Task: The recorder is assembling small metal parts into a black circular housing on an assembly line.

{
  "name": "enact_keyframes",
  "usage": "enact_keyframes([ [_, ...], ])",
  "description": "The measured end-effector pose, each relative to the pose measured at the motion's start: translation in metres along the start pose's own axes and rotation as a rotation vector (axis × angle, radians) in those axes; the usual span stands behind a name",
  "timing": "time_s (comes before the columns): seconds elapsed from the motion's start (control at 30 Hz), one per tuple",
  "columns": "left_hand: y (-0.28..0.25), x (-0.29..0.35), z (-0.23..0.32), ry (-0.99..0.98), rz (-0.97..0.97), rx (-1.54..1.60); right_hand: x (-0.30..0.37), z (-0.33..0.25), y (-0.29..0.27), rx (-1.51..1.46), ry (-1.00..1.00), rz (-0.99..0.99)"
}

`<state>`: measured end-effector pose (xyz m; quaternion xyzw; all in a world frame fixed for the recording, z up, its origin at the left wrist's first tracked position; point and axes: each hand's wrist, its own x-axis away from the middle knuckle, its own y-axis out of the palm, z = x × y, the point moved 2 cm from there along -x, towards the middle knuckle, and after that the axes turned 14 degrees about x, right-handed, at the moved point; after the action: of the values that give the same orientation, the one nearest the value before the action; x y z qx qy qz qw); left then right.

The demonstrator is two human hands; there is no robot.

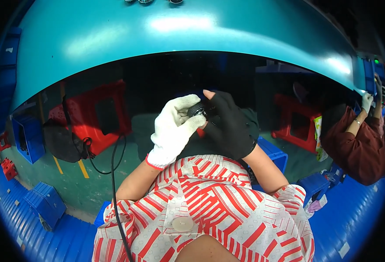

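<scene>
In front of my body, a small round black part (195, 110) with a ridged rim and a shiny, light-flecked face sits between both hands. My left hand (171, 124), in a white knit glove with a red cuff edge, is closed on it between thumb and fingers. On the other side, my right hand (231, 124) in a black glove with bare fingertips curls round the part's right side, thumb below and forefinger above. Dark glove against dark background hides how its other fingers lie.
A teal table (114, 39) curves across ahead, with small metallic round pieces (145, 1) at its far edge. Red stools (92, 118) stand on both sides. Blue crates (45, 203) are on the left. A black cable (114, 174) hangs by my left arm. At right, another person (360, 144) works.
</scene>
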<state>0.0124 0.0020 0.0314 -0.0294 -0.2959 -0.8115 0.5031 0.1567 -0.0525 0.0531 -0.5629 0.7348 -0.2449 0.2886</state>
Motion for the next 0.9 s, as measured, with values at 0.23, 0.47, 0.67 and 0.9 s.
enact_keyframes([
  [0.23, 0.003, 0.001, 0.008, 0.073, -0.108, -0.308, 0.002, 0.019, 0.006, 0.146, -0.078, -0.158],
  [0.47, -0.004, -0.001, -0.004, 0.243, -0.167, -0.530, 0.000, 0.022, 0.009, 0.129, -0.076, -0.189],
  [0.67, -0.003, -0.007, -0.004, 0.042, -0.099, -0.405, 0.001, 0.025, 0.013, 0.166, -0.025, -0.224],
  [0.9, -0.005, -0.004, -0.010, -0.002, -0.093, -0.462, 0.003, 0.024, 0.018, 0.262, -0.136, -0.225],
])
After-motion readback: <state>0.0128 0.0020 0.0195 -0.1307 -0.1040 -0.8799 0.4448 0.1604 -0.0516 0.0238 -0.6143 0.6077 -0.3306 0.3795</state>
